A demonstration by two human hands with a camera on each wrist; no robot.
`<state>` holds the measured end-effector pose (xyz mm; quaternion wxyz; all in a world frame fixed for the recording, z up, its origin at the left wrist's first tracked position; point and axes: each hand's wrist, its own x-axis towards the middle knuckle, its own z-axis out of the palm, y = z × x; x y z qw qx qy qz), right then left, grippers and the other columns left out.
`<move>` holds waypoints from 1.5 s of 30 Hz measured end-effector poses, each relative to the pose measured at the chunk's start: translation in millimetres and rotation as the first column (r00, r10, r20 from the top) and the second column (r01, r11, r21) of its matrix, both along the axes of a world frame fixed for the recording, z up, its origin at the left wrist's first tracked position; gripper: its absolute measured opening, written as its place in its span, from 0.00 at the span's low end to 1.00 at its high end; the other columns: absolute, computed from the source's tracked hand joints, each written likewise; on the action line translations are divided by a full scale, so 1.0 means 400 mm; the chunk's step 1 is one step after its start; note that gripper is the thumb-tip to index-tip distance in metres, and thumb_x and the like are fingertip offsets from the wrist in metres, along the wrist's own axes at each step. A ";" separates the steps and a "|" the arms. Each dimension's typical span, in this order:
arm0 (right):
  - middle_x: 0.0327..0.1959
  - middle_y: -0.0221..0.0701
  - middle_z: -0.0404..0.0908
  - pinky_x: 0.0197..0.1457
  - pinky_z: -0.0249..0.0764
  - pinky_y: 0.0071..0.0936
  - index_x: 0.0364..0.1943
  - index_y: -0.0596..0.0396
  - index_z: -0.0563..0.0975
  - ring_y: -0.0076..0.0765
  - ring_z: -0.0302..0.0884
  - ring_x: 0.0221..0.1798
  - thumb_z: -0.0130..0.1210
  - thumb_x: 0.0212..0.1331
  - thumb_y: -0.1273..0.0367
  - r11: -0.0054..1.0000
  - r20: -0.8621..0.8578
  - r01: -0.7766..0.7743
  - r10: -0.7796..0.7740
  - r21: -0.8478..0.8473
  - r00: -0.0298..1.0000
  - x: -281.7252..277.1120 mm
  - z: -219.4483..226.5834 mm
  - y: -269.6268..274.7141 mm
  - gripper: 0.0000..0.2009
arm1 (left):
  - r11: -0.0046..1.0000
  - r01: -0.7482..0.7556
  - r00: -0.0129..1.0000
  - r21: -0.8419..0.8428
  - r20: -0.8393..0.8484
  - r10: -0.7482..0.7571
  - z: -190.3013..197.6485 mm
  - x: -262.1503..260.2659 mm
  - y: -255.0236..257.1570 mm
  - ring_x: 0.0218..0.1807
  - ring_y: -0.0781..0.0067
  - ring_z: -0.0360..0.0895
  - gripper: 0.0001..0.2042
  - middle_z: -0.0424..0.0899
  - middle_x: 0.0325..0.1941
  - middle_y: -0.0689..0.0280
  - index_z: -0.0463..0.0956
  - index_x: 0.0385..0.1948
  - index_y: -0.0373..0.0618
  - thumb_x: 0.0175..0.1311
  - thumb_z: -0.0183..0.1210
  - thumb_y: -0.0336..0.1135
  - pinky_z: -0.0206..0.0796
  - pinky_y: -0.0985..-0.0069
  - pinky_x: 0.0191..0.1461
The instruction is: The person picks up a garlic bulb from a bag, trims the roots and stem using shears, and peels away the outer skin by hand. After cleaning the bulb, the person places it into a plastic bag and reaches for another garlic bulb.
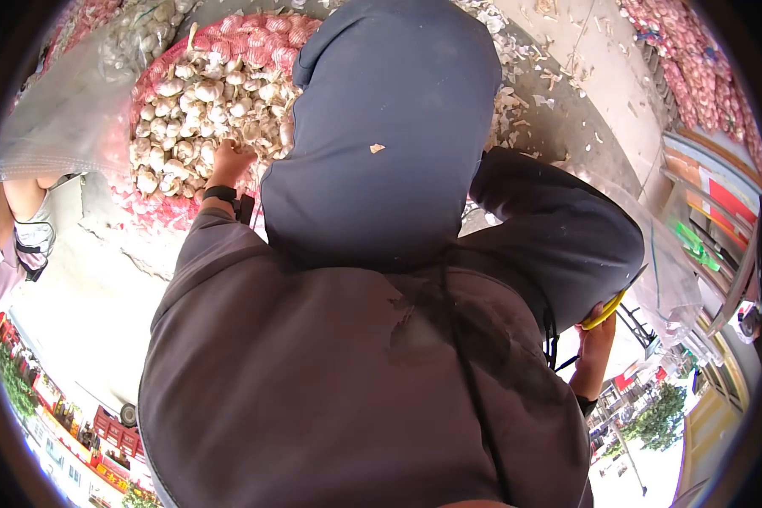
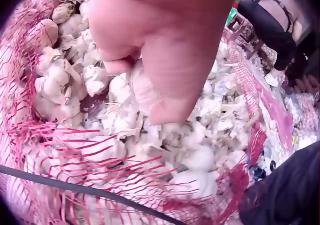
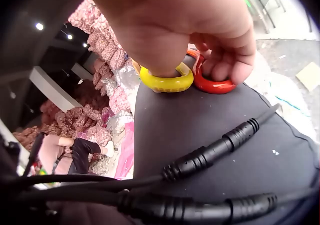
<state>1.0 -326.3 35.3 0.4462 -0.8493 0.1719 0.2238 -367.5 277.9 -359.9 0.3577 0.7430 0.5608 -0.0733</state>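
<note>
My left hand (image 1: 231, 162) reaches into an open red mesh sack (image 1: 229, 27) full of garlic bulbs (image 1: 196, 102). In the left wrist view, the thumb and fingers of that hand pinch a garlic bulb (image 2: 143, 87), partly hidden behind them, among other pale, papery bulbs. My right hand (image 3: 200, 30) holds scissors by their handles, one loop yellow (image 3: 166, 84) and the other red (image 3: 216, 87). The thumb is at the yellow loop and curled fingers are at the red one. These handles lie over the dark trouser leg (image 3: 200, 120); the blades are hidden from view.
Black cables (image 3: 210, 157) cross in front of the right wrist camera. Garlic skins (image 1: 516, 102) litter the floor near the legs. More filled mesh sacks (image 1: 694, 68) are stacked at the back right. Another person's arm (image 1: 25, 199) shows at the left beside clear plastic sheeting (image 1: 68, 127).
</note>
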 end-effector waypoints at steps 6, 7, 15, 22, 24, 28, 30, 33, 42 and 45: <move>0.33 0.27 0.70 0.36 0.71 0.19 0.43 0.54 0.65 0.22 0.72 0.33 0.52 0.58 0.81 0.967 0.241 -0.214 0.242 -0.138 0.940 0.019 0.046 0.075 0.13 | 0.990 -0.061 0.866 0.127 0.500 -0.011 0.486 0.355 0.092 0.36 0.80 0.78 0.23 0.83 0.34 0.65 0.75 0.44 0.35 0.49 0.72 0.38 0.72 0.80 0.42; 0.35 0.28 0.70 0.40 0.71 0.20 0.44 0.54 0.65 0.22 0.72 0.36 0.53 0.57 0.81 0.942 0.323 -0.310 0.336 -0.130 0.885 0.019 0.057 0.110 0.14 | 0.991 0.061 0.719 0.121 0.683 -0.128 0.587 0.433 0.089 0.39 0.83 0.78 0.21 0.83 0.39 0.66 0.74 0.48 0.36 0.56 0.70 0.33 0.70 0.83 0.41; 0.40 0.37 0.72 0.46 0.70 0.32 0.48 0.57 0.66 0.42 0.71 0.39 0.73 0.37 0.75 0.739 0.603 -0.572 0.650 -0.357 0.463 -0.010 0.150 0.300 0.32 | 0.543 0.575 0.097 0.612 0.608 -0.788 1.149 0.839 -0.262 0.46 0.79 0.69 0.28 0.72 0.45 0.67 0.64 0.48 0.46 0.48 0.71 0.28 0.63 0.79 0.52; 0.49 0.44 0.70 0.55 0.70 0.34 0.51 0.64 0.64 0.48 0.71 0.48 0.77 0.33 0.70 0.724 0.622 -0.602 0.652 -0.338 0.434 -0.023 0.129 0.304 0.38 | 0.511 0.859 0.227 0.024 0.877 -0.423 1.088 0.889 -0.539 0.44 0.84 0.70 0.25 0.70 0.41 0.71 0.63 0.46 0.46 0.48 0.66 0.20 0.67 0.82 0.44; 0.51 0.44 0.70 0.57 0.71 0.32 0.52 0.64 0.64 0.45 0.72 0.50 0.77 0.34 0.70 0.708 0.607 -0.597 0.675 -0.377 0.418 -0.017 0.118 0.294 0.39 | 0.505 0.858 0.307 -0.091 0.881 -0.361 1.079 0.892 -0.582 0.41 0.83 0.72 0.25 0.72 0.39 0.70 0.63 0.46 0.44 0.47 0.69 0.24 0.69 0.80 0.42; 0.49 0.42 0.70 0.56 0.71 0.31 0.53 0.62 0.64 0.43 0.72 0.49 0.76 0.39 0.69 0.712 0.597 -0.614 0.668 -0.339 0.445 -0.008 0.090 0.279 0.37 | 0.542 0.819 0.371 -0.189 0.894 -0.250 1.051 0.902 -0.612 0.38 0.82 0.75 0.26 0.75 0.39 0.68 0.64 0.49 0.41 0.49 0.69 0.25 0.71 0.80 0.41; 0.48 0.42 0.71 0.55 0.71 0.31 0.54 0.60 0.64 0.41 0.72 0.49 0.75 0.42 0.68 0.735 0.573 -0.620 0.643 -0.276 0.508 -0.009 0.076 0.277 0.36 | 0.536 0.807 0.413 -0.248 0.886 -0.211 1.049 0.905 -0.613 0.39 0.81 0.75 0.27 0.76 0.40 0.68 0.64 0.50 0.40 0.49 0.69 0.25 0.71 0.80 0.41; 0.47 0.41 0.71 0.55 0.69 0.29 0.55 0.58 0.64 0.40 0.72 0.48 0.74 0.46 0.65 0.752 0.558 -0.612 0.626 -0.247 0.544 0.000 0.055 0.281 0.35 | 0.528 0.827 0.361 -0.195 0.903 -0.233 1.015 0.915 -0.616 0.40 0.80 0.76 0.26 0.77 0.40 0.67 0.65 0.51 0.40 0.49 0.68 0.25 0.71 0.79 0.42; 0.16 0.29 0.66 0.23 0.63 0.28 0.33 0.59 0.67 0.29 0.65 0.18 0.72 0.49 0.57 0.812 0.468 -0.580 0.540 -0.070 0.700 0.040 0.019 0.356 0.25 | 0.543 0.824 0.372 -0.160 0.876 -0.306 0.978 0.927 -0.611 0.42 0.78 0.77 0.24 0.78 0.40 0.64 0.66 0.51 0.41 0.52 0.66 0.27 0.71 0.77 0.46; 0.16 0.23 0.71 0.20 0.62 0.18 0.29 0.56 0.71 0.17 0.68 0.17 0.65 0.59 0.59 0.831 0.169 -0.336 0.290 0.444 0.942 0.051 0.043 0.376 0.17 | 0.504 0.824 0.440 -0.258 0.852 -0.284 0.968 0.931 -0.604 0.43 0.77 0.77 0.25 0.79 0.41 0.65 0.66 0.53 0.41 0.52 0.65 0.24 0.70 0.79 0.47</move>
